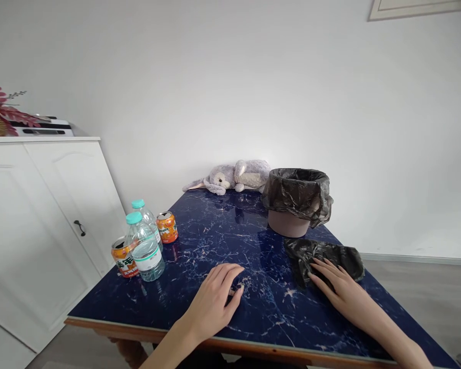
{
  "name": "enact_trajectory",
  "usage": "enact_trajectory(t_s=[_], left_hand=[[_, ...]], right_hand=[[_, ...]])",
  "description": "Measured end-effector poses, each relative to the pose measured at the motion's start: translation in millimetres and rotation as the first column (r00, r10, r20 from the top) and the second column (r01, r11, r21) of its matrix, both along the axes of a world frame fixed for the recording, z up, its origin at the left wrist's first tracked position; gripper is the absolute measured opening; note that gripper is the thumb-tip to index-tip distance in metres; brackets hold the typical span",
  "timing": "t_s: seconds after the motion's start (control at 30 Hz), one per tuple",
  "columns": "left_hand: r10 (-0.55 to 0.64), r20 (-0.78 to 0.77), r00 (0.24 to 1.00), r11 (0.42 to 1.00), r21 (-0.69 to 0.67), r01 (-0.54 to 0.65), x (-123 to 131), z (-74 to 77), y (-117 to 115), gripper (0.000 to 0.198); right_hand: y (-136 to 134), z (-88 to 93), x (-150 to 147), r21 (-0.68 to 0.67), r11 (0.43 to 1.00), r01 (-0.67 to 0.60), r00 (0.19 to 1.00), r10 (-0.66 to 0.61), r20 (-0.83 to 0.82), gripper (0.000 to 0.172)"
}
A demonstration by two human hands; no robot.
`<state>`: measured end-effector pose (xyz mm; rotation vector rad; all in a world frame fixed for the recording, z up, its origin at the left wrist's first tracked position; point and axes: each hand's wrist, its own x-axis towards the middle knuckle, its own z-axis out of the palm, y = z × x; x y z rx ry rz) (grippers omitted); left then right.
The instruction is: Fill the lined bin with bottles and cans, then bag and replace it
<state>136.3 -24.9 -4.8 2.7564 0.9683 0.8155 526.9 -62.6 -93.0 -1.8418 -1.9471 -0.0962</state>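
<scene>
My left hand [216, 299] rests palm down on the dark blue marble table [223, 236], fingers loosely curved and apart, holding nothing. My right hand [336, 287] lies flat with its fingers stretched onto the near edge of a crumpled black plastic bag [322, 256]. Just behind that bag stands a small bin [296, 201] lined with another black bag.
Two water bottles [144, 246] and two orange cans [166, 227] stand at the table's left edge. A grey plush toy [234, 177] lies at the far end against the wall. A white cabinet [42, 215] stands to the left. The table's wooden front edge is close to me.
</scene>
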Motion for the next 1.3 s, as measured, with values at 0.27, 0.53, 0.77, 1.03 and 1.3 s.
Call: enact_trajectory(t_s=[0.27,0.53,0.77,1.03,1.3], left_hand=[[-0.007,-0.037,0.999,1.0,-0.003,0.007,1,0.8,1,0.035],[-0.006,-0.055,0.998,1.0,-0.019,0.005,0,1.0,1,0.033],[-0.002,-0.043,0.999,0.999,-0.034,0.0,1,2.0,1,0.033],[-0.019,-0.17,0.985,0.978,-0.208,-0.017,-19,1.8,9,0.055],[0.032,-0.214,0.976,0.954,-0.284,-0.094,-62,10.8,16,0.06]], right_hand=[[3,4.7,-22,0.052,0.993,0.107,0.992,-0.11,0.055,0.066],[-11,8.4,-63,-0.016,0.998,-0.065,0.998,0.065,0.019,0.068],[-32,47.2,-111,0.061,0.94,-0.334,0.927,0.34,-0.156,0.048],[-38,65.9,-144,0.024,0.926,-0.377,0.8,0.339,-0.495,0.035],[-30,54.6,-155,-0.112,0.957,-0.269,0.84,0.176,-0.514,0.045]])
